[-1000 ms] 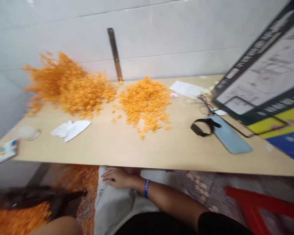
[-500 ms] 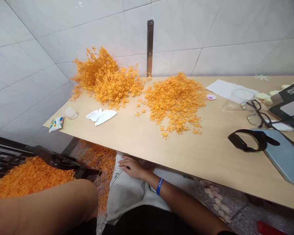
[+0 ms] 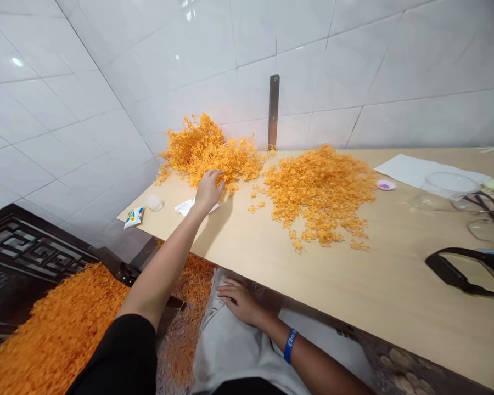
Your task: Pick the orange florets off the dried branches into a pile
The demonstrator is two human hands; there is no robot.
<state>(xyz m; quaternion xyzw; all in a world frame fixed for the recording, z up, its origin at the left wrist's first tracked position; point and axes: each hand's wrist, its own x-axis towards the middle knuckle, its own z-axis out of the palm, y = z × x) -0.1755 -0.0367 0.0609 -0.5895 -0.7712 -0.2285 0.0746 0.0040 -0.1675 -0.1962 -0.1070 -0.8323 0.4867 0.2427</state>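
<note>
My left hand [image 3: 209,190] reaches over the table to the front edge of a heap of orange artificial flower sprigs [image 3: 208,148] against the wall. Its fingers look loosely bent and apart, with nothing visible in them; the fingertips are partly hidden against the sprigs. Down on the light trousers [image 3: 234,351] in my lap rests my right hand [image 3: 239,300], open, fingers lying flat; a blue wristband [image 3: 290,345] circles that wrist. To the right, a flatter pile of loose orange flower heads [image 3: 321,192] spreads over the table, a few strays beside it.
Under my left hand lies white tissue [image 3: 185,207], near a small clear cup [image 3: 154,202] and a snack packet [image 3: 134,218]. Right side: paper sheet [image 3: 420,173], small dish [image 3: 386,185], glasses [image 3: 488,219], black watch [image 3: 465,271]. Orange petals [image 3: 61,323] fill a dark wooden chair.
My left arm has risen from low at the left and stretched forward to the sprig heap. The right hand stays on my lap. The view has shifted to the left.
</note>
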